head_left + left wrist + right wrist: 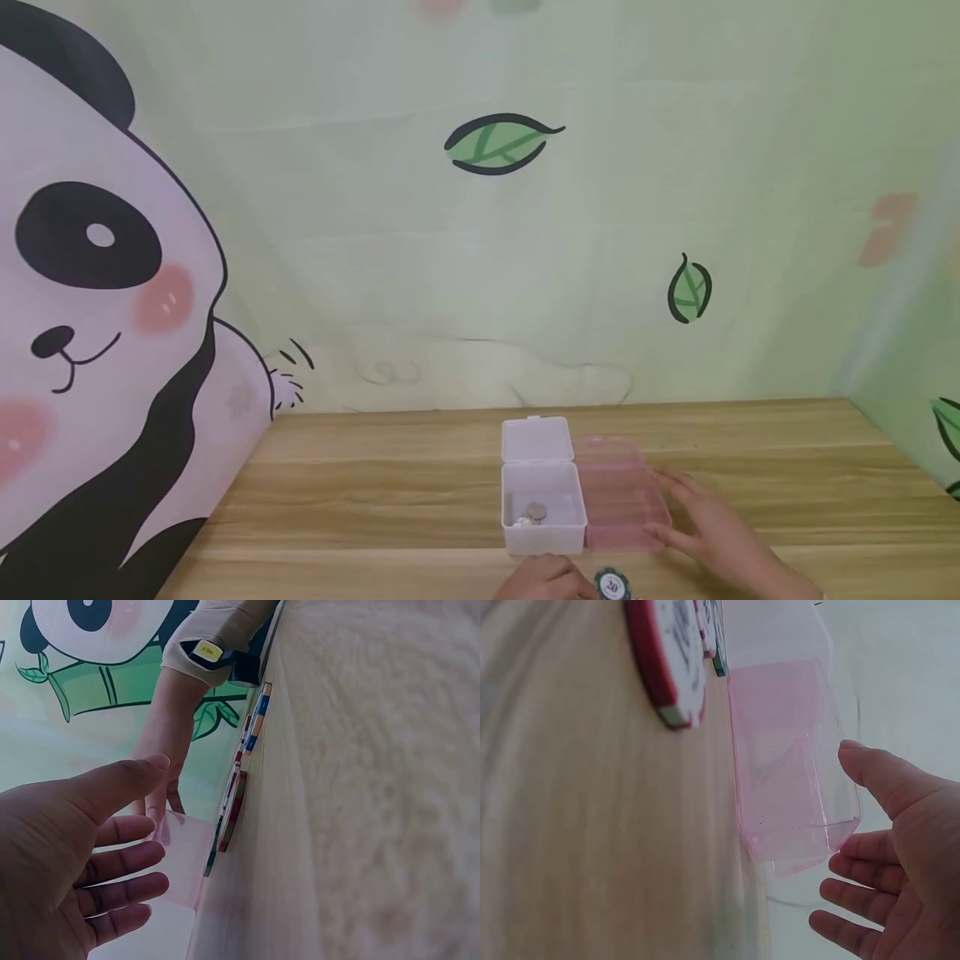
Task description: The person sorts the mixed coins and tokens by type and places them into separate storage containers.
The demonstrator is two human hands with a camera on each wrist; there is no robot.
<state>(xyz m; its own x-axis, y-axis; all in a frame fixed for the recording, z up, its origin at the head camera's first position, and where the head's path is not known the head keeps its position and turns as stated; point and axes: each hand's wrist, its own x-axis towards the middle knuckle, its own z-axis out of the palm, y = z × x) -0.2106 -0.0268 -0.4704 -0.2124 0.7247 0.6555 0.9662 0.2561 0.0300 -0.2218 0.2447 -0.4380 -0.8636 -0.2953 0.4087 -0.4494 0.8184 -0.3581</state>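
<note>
My left hand (546,578) lies in front of a white plastic box (542,537), beside a green-edged poker chip (612,584). Its fingers are relaxed and hold nothing in the left wrist view. The box's hinged lid stands up at the back, and a few coins (535,511) lie inside. Against the box's right side stands a clear pink plastic box (618,500). My right hand (708,525) is at its right end, fingers straight and spread, thumb tip right at the edge in the right wrist view.
Several poker chips lie on the wooden table (360,500), among them a red-edged chip (667,660) and a blue-and-orange chip (259,716). A wall cloth (375,208) with a panda and leaves rises behind and beside the table.
</note>
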